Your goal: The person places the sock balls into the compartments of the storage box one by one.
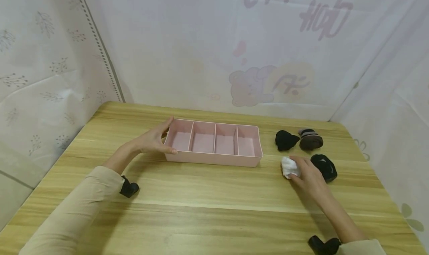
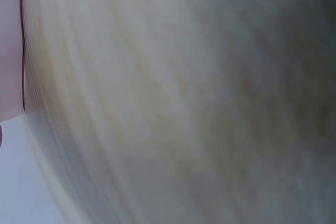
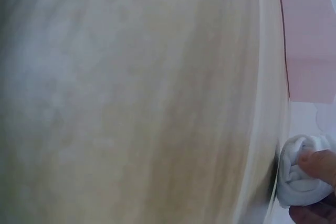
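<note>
A pink organizer box (image 1: pixel 205 157) with a row of compartments stands on the wooden table. My left hand (image 1: pixel 153 140) grips its left end, the thumb on the front rim and the fingers at the back corner. In the left wrist view only a strip of the pink box (image 2: pixel 10 51) shows. To the right of the box, my right hand (image 1: pixel 310 178) pinches a rolled white sock (image 1: pixel 289 167) between thumb and fingers, low over the table. The right wrist view shows the sock's coiled folds (image 3: pixel 299 174) under the thumb.
Behind the right hand lie a black rolled sock (image 1: pixel 286 140) and a brown-and-grey striped one (image 1: pixel 310 139). A shiny black bundle (image 1: pixel 324 167) sits right beside the right hand. A printed pale curtain (image 1: pixel 187 61) hangs along the back edge of the wooden table (image 1: pixel 201 225).
</note>
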The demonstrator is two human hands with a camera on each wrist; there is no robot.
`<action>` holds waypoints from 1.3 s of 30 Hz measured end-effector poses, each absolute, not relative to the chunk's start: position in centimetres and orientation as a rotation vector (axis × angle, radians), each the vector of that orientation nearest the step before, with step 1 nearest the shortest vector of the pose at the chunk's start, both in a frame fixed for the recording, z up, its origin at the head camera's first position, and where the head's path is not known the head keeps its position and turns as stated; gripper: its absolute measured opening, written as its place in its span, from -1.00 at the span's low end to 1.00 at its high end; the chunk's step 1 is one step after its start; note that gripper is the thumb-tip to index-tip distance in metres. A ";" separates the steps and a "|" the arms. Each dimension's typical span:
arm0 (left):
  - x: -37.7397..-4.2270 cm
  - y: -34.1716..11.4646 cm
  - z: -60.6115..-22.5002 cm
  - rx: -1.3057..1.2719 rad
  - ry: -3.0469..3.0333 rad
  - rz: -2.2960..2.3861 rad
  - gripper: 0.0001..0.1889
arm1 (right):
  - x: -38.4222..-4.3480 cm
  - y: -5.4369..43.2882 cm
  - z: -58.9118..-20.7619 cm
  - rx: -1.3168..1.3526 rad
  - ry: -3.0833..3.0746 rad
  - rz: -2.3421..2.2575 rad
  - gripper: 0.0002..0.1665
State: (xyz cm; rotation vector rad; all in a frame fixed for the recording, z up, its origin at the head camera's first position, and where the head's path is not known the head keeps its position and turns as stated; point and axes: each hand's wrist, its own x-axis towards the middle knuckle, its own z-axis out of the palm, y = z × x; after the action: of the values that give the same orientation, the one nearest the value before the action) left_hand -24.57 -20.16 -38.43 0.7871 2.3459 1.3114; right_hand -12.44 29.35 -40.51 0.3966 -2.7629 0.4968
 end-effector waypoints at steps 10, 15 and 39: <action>-24.5 -20.2 -38.5 0.784 2.369 1.290 0.26 | -14.1 27.4 -39.0 0.462 -2.582 0.682 -0.32; -24.5 -20.3 -38.6 0.778 2.359 1.293 0.26 | -15.6 25.0 -37.3 0.491 -2.515 0.851 -0.32; -24.4 -20.2 -38.5 0.753 2.383 1.314 0.26 | -20.5 18.8 -36.2 0.802 -2.823 0.429 -0.38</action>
State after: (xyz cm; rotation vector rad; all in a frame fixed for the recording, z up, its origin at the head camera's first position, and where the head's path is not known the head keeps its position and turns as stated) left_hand -24.36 -20.20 -38.53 0.7526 2.3826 1.3138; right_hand -20.49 18.77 -36.15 0.8021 -2.8232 0.4290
